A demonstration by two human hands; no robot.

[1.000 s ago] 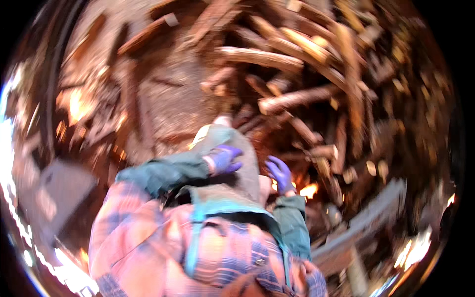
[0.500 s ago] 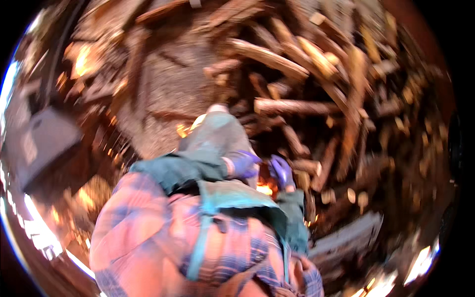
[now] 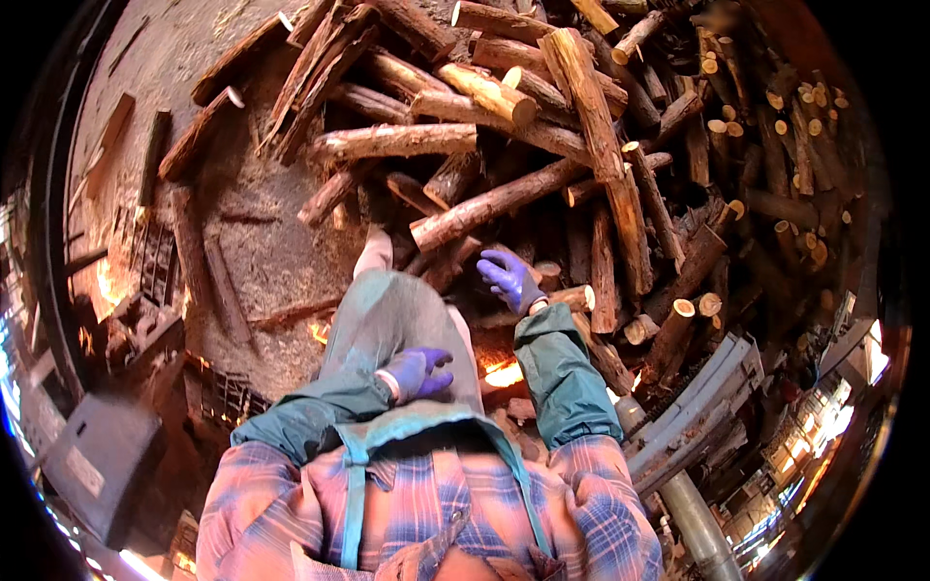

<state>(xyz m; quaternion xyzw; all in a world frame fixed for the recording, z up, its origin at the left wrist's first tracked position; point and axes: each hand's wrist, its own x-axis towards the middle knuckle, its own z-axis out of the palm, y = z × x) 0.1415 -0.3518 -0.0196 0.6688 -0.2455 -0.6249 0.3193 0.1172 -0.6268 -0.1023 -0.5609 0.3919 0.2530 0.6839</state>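
My right hand (image 3: 509, 276), in a purple glove, reaches forward over the near edge of a heap of cut logs. Its fingers are apart and slightly curled, with nothing visible in them. Just beyond it a bark-covered log (image 3: 499, 203) lies slanted across the heap. A shorter log with a pale cut end (image 3: 573, 298) lies beside its wrist. My left hand (image 3: 417, 374), gloved the same way, hovers over the lap of my grey-green apron (image 3: 387, 315). Its fingers are spread and hold nothing.
Logs in loose layers fill the front and right. More logs (image 3: 199, 136) lie on the dusty floor (image 3: 281, 198) to the left. A grey box-like object (image 3: 102, 460) stands at lower left. Grey metal channels (image 3: 693, 412) and a pipe (image 3: 699, 528) are at lower right.
The view has turned toward the log heap and sharpened. My right hand has stretched forward to the heap, while my left hand has come apart from it and sits over my lap.
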